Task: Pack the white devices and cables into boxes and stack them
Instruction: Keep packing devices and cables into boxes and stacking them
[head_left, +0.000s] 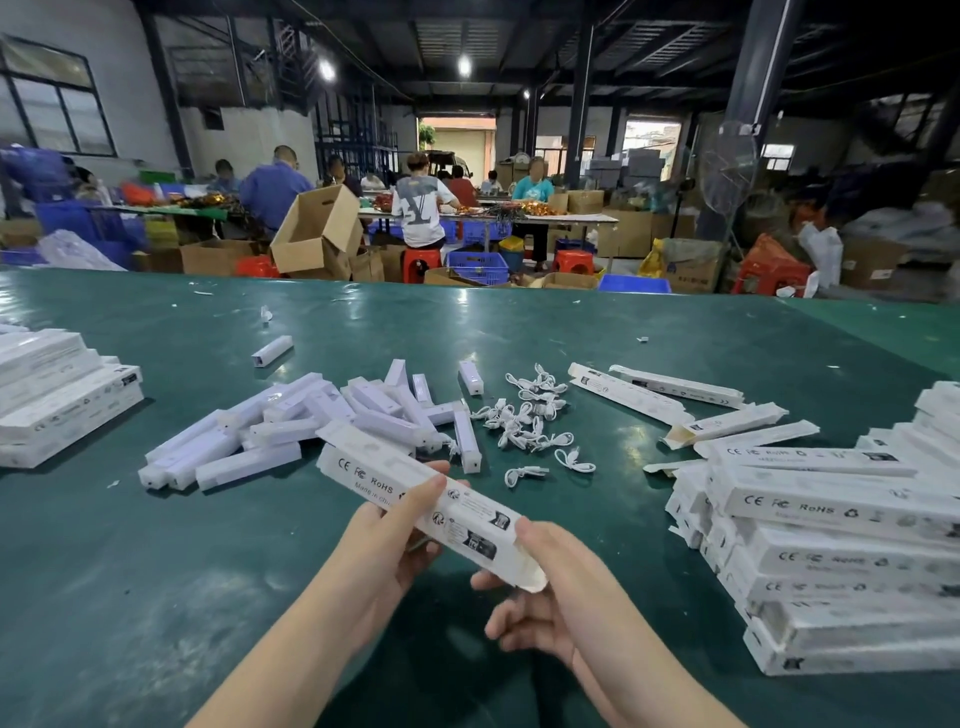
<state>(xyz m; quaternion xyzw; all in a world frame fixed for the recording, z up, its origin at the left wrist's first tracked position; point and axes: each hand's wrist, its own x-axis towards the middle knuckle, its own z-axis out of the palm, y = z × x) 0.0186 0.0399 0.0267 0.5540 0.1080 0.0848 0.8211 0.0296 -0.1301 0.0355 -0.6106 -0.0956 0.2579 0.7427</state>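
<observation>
I hold a long white printed box (363, 475) slanting above the green table (156, 571). My left hand (395, 540) grips its middle, thumb on top. My right hand (545, 587) holds its near open end, thumb on the box's side and fingers curled below. Behind the box lies a heap of white bar-shaped devices (291, 426). To the right of the heap lies a loose bunch of short white cables (530, 415). What is inside the held box is hidden.
A stack of boxes (841, 545) stands at the right, with flat unfolded boxes (660, 395) behind it. Another box stack (57, 395) sits at the left edge. One lone device (271, 351) lies farther back. Beyond the table, people work among cardboard cartons and blue crates.
</observation>
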